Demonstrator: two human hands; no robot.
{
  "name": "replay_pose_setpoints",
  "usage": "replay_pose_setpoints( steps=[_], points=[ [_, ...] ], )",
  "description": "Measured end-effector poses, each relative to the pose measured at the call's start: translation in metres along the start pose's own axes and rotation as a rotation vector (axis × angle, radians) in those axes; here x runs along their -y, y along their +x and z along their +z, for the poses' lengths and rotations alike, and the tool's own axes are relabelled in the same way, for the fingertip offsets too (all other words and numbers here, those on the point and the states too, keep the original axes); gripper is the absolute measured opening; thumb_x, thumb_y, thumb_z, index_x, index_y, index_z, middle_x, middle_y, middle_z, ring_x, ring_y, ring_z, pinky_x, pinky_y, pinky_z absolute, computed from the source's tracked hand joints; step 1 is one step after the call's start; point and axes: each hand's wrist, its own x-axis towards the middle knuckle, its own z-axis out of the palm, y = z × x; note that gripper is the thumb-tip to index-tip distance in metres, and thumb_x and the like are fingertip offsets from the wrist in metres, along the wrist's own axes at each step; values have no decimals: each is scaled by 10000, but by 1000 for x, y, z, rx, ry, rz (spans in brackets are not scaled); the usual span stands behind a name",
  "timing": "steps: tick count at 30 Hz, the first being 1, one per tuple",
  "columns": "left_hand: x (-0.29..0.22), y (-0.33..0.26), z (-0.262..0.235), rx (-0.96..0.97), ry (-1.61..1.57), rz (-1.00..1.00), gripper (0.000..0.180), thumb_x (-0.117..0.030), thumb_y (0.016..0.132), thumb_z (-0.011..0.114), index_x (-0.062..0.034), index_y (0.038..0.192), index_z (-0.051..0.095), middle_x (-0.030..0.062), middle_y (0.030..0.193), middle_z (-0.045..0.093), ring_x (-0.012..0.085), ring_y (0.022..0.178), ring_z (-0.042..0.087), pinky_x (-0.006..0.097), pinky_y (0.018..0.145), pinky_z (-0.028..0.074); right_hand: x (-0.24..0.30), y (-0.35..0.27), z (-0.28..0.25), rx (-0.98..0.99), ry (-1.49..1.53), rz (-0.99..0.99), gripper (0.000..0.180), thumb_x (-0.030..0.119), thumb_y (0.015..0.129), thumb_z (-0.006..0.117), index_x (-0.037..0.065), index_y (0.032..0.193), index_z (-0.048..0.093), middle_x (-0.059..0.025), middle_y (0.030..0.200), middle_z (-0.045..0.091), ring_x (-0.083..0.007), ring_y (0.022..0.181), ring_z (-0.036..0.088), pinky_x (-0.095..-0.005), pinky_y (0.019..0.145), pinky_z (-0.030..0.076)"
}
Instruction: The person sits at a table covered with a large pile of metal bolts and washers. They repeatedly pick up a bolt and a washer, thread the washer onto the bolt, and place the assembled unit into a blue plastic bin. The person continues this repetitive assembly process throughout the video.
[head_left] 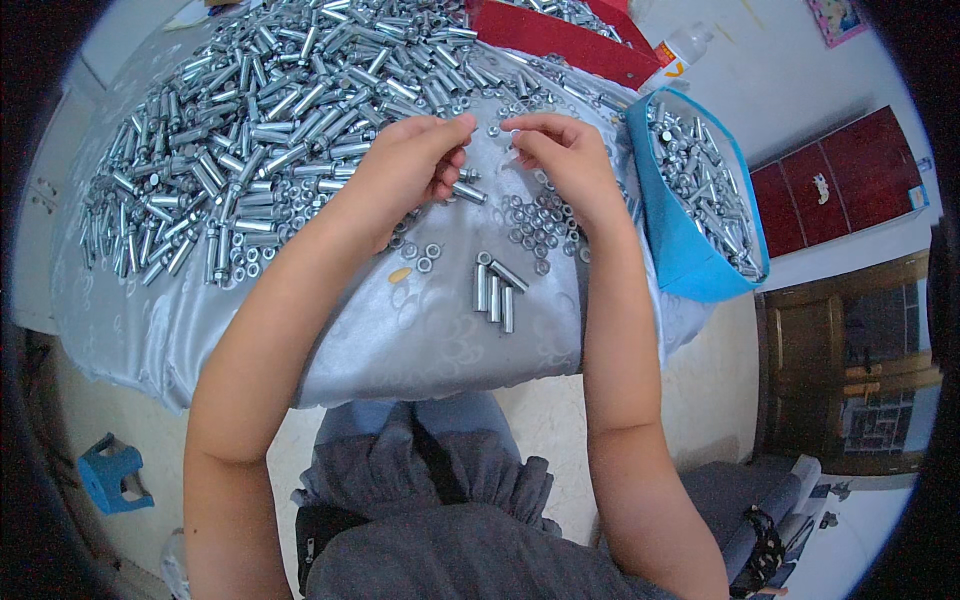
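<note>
My left hand (pixel 420 165) is closed, thumb against the curled index finger, above the near edge of a heap of metal anchor bolts (pixel 300 110). A shiny metal sleeve (pixel 469 193) juts out below its fingers; whether the hand grips it or it lies on the cloth, I cannot tell. Facing it, my right hand (pixel 568 160) has its thumb and index finger bent together, with something tiny and indistinct at the tips. Loose nuts (pixel 540 225) lie in a cluster beneath the right hand. Nearer to me, several metal sleeves (pixel 494 295) lie side by side.
A pale satin cloth (pixel 440 350) covers the table. On the right stands a blue fabric bin (pixel 690 255) full of bolts. A red box (pixel 560 40) with more metal pieces and a clear bottle (pixel 685 48) are at the back. A blue stool (pixel 115 475) stands on the floor at left.
</note>
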Motion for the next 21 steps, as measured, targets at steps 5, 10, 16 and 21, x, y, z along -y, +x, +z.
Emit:
replay_pose_setpoints(
  steps=[5,10,16,21],
  points=[
    [0,1,-2,22,29,0,242,-295,828,559,-71,756,506,-18,656,455,74,567,413,217,516,350,2,-2,-1,-56,4,-9,184,95,723,650,5,883,642,-52,752,628,-87,650,562,-214,577,443],
    [0,0,-1,3,66,22,236,-291,830,554,-69,760,512,-16,656,460,77,566,418,216,520,355,14,-6,-1,-4,74,-44,189,114,711,681,4,861,646,-56,794,638,-95,686,570,-214,609,454],
    [2,0,1,76,73,-17,228,-284,845,517,-68,775,517,-10,650,458,86,554,406,225,521,341,19,-11,9,155,302,41,195,77,743,654,-5,915,615,-46,781,612,-94,666,544,-204,607,447],
    [4,1,-1,108,80,5,250,-295,841,504,-62,758,537,-12,621,475,80,516,423,212,483,343,16,-11,10,232,383,117,152,94,769,634,13,886,579,-38,757,592,-89,647,533,-204,588,443]
  ],
)
